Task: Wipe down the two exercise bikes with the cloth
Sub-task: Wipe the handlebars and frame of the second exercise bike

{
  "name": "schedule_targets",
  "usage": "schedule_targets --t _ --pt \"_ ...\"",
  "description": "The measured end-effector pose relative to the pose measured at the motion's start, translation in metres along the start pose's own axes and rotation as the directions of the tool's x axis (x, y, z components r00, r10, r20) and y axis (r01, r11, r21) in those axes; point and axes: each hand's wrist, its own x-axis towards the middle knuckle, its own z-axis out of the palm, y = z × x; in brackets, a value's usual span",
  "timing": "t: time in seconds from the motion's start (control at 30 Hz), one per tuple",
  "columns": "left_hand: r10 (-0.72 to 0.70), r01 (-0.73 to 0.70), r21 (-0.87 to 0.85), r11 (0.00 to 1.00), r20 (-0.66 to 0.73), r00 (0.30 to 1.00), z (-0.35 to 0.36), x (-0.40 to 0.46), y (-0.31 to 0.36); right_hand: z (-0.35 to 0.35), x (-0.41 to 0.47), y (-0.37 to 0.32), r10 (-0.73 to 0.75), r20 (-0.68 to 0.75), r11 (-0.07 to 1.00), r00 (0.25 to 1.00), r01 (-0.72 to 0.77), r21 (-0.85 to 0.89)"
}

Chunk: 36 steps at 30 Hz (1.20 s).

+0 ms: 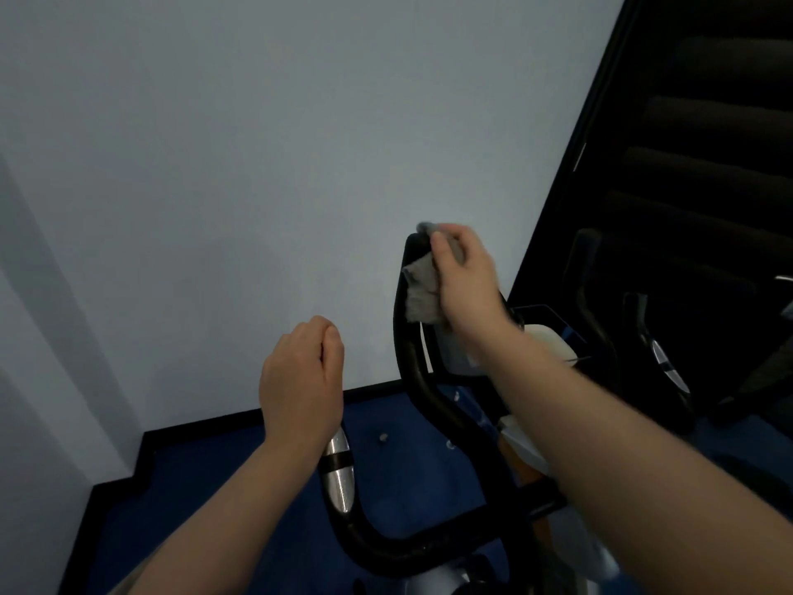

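Two hands raised, right hand [465,279] gripping grey cloth [422,289] against handlebar [414,371] tip, left hand [302,382] curled, holding nothing.

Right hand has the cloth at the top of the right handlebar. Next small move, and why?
Probably slide the cloth down the right handlebar. The right hand grips it at the bar's upper tip, so the black length below looks unwiped. The left hand sits curled on the left handlebar, steadying.

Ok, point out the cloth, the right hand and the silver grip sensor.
cloth [422,294], head view, hanging folds.
right hand [465,272], head view, back of hand.
silver grip sensor [339,478], head view, lower metal plate.
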Motion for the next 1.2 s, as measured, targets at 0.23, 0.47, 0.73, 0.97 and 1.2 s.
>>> schedule_targets --t 0.23,0.47,0.73,0.97,1.2 --pt "-0.037 0.037 -0.029 0.999 -0.01 0.999 0.004 0.0 0.001 -0.039 -0.05 0.046 0.078 0.251 0.85 0.965 0.067 -0.522" --pt "-0.039 0.039 0.008 0.999 -0.028 0.999 0.003 -0.001 0.003 -0.004 -0.088 0.022 -0.036 0.202 0.537 0.979 0.189 -0.822" --pt "-0.15 0.15 -0.062 0.987 0.001 0.989 -0.002 -0.006 0.02 -0.028 -0.065 0.005 0.109 0.314 0.552 0.943 0.205 -0.809" --pt "-0.079 0.078 -0.067 0.995 -0.02 0.997 -0.012 -0.08 0.052 -0.083 -0.12 0.027 0.049 0.429 0.462 0.902 0.36 -0.81" --pt "-0.089 0.155 -0.219 0.963 0.284 0.955 -0.006 -0.148 0.075 -0.082 -0.111 0.04 0.058 0.425 0.739 0.903 0.248 -0.627"
